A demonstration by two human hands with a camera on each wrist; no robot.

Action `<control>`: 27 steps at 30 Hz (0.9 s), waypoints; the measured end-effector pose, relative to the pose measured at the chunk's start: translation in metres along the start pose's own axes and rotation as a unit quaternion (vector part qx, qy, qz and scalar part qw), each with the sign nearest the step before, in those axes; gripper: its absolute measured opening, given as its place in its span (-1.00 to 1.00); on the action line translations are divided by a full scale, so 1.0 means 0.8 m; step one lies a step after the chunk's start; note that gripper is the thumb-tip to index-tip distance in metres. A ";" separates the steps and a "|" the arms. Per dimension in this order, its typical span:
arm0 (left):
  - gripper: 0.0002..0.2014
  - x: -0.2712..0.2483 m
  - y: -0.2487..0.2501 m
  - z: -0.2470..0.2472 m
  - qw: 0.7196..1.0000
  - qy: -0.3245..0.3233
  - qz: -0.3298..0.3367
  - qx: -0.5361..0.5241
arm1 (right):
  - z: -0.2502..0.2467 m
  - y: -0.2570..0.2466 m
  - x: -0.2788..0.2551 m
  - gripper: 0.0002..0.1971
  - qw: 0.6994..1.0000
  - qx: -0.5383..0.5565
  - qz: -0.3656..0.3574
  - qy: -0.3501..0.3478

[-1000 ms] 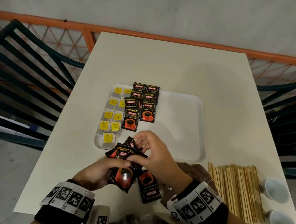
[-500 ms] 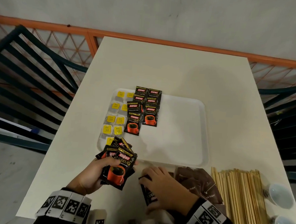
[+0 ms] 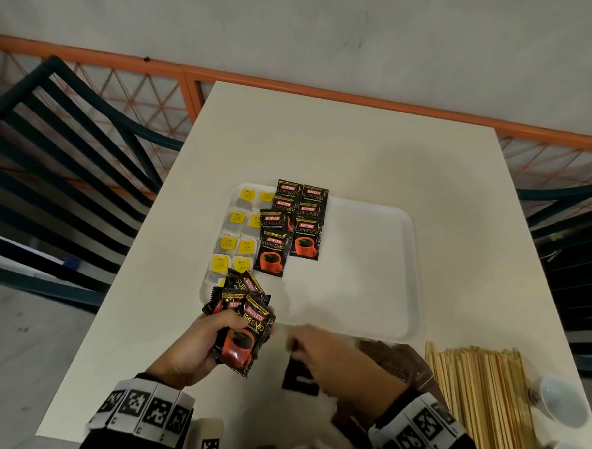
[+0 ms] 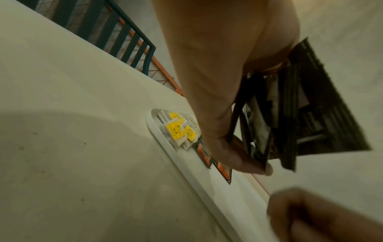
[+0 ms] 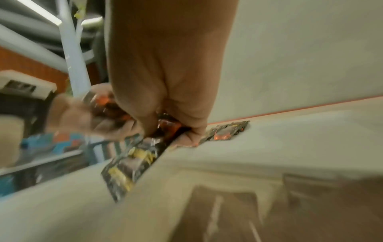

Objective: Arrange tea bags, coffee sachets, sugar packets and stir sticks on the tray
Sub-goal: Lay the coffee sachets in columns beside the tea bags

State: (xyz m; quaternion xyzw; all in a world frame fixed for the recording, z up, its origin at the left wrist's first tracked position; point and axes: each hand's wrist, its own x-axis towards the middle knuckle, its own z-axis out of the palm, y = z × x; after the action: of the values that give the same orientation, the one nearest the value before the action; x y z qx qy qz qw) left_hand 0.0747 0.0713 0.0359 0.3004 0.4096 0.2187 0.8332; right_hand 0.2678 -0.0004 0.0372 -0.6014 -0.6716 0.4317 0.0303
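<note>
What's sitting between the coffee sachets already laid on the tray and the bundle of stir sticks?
In the head view, only bare white tray floor and its rim, then table, lie between the laid coffee sachets and the stir sticks.

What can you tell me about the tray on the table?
The tray is white, rectangular, with rounded corners and a low raised rim; it looks like plastic. It lies flat on the table. Tea bags with yellow tags and black coffee sachets lie in rows on its left part; the rest is bare. Neither hand touches it.
</note>
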 end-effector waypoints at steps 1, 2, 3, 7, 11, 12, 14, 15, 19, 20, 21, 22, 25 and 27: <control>-0.45 0.001 0.000 0.000 1.000 0.008 0.001 0.003 | -0.011 -0.006 -0.003 -0.77 0.997 0.065 0.015 0.044; -0.51 0.002 -0.001 0.001 1.000 0.022 0.000 0.013 | -0.021 -0.012 -0.004 -0.75 0.988 0.121 0.019 0.090; -0.57 0.003 -0.001 0.003 0.999 0.039 0.000 0.025 | -0.028 -0.018 -0.006 -0.73 0.975 0.181 0.014 0.131; -0.72 0.005 0.001 0.020 0.997 0.069 -0.009 0.041 | -0.031 -0.049 0.002 -0.46 0.933 0.312 -0.056 0.171; -0.79 0.004 0.008 0.040 1.000 0.014 -0.014 -0.002 | -0.003 -0.063 0.023 0.27 0.967 0.039 -0.121 0.219; -0.78 0.002 0.010 0.042 1.000 -0.002 -0.016 -0.006 | 0.003 -0.062 0.028 0.28 0.958 -0.007 -0.128 0.257; -0.69 -0.001 0.013 0.039 0.999 -0.035 -0.021 -0.020 | 0.005 -0.057 0.034 0.20 0.943 -0.011 -0.131 0.307; -0.63 -0.004 0.015 0.040 0.998 -0.054 -0.028 -0.024 | 0.004 -0.055 0.035 0.16 0.941 0.000 -0.138 0.308; -0.39 -0.006 0.017 0.034 0.989 -0.082 -0.032 -0.121 | -0.007 -0.049 0.032 0.01 0.952 0.105 -0.175 0.230; -0.39 -0.005 0.018 0.033 0.984 -0.083 -0.032 -0.152 | -0.009 -0.048 0.031 -0.02 0.950 0.112 -0.183 0.228; -0.38 -0.004 0.019 0.034 0.981 -0.084 -0.035 -0.173 | -0.011 -0.049 0.031 -0.05 0.947 0.112 -0.191 0.231; -0.38 -0.003 0.020 0.036 0.979 -0.081 -0.039 -0.182 | -0.012 -0.050 0.031 -0.06 0.945 0.111 -0.201 0.233; -0.47 -0.004 0.024 0.041 0.987 -0.068 -0.039 -0.142 | -0.015 -0.054 0.032 -0.10 0.938 0.113 -0.233 0.230; -0.72 -0.003 0.025 0.042 0.992 -0.055 -0.033 -0.108 | -0.019 -0.057 0.032 -0.09 0.942 0.117 -0.221 0.222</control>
State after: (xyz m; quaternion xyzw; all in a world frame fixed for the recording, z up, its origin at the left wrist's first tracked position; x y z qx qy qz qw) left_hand 0.0987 0.0737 0.0670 0.2062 0.3468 0.2172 0.8888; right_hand 0.2337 0.0333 0.0625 -0.5106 -0.7086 0.3450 0.3438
